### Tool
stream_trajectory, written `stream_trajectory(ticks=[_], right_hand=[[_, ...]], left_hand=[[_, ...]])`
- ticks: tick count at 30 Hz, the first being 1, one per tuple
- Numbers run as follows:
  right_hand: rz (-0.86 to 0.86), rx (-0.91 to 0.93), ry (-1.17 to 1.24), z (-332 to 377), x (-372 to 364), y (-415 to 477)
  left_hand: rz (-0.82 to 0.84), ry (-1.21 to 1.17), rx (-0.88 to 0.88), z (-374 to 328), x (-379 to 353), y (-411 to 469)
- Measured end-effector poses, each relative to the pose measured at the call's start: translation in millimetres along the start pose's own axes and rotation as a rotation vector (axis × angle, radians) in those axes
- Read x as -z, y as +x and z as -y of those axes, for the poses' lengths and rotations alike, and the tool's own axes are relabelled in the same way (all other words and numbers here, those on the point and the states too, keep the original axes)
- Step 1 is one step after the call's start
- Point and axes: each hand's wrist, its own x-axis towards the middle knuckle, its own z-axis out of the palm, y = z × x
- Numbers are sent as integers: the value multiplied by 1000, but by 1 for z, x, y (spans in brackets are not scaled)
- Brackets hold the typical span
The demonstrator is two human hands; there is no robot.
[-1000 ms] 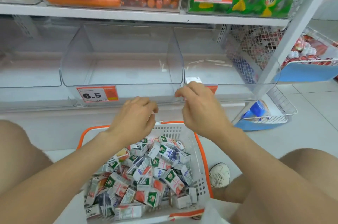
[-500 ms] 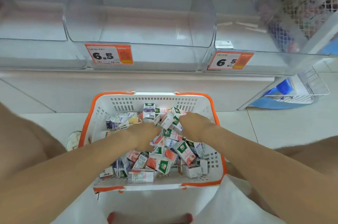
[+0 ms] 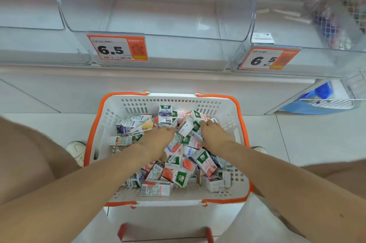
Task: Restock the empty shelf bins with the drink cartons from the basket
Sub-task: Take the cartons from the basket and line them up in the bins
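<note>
A white basket with orange rim (image 3: 138,104) stands on the floor between my knees, filled with several small drink cartons (image 3: 178,177) in green, red and purple print. Both hands are down in the pile at its far end. My left hand (image 3: 158,140) curls its fingers onto a white carton by the middle. My right hand (image 3: 214,135) curls its fingers over a green-labelled carton (image 3: 196,115) at the far right. Above stand the clear shelf bins: the middle bin (image 3: 158,14) and the right bin (image 3: 287,30) hold nothing.
Orange price tags reading 6.5 hang on the middle bin (image 3: 118,48) and right bin (image 3: 267,59). A wire rack with blue packs (image 3: 326,100) sits low at the right. My shoe (image 3: 76,149) is left of the basket. A white shelf base runs behind it.
My hands dropped from the bin fronts into the basket a second ago; my head tilted down. Since half a second ago they have stayed among the cartons.
</note>
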Motion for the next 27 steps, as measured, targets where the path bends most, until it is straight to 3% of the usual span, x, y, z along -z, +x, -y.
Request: stream_trajectory(ticks=[7, 13, 18, 21, 23, 27], right_hand=[[89, -145, 140, 7, 31, -12], [187, -366, 853, 3, 68, -35], [144, -203, 1358, 24, 117, -68], [-24, -20, 1233, 41, 145, -95], [-239, 12, 1043, 46, 159, -108], [-474, 35, 874, 49, 183, -126]], left_hand=[[-55, -150, 104, 3, 0, -12], [-121, -417, 148, 19, 41, -27], [-162, -763, 48, 12, 98, -59], [-313, -896, 20, 6, 122, -78], [-435, -956, -3, 1, 133, -88], [-624, -1069, -121, -11, 156, -104]])
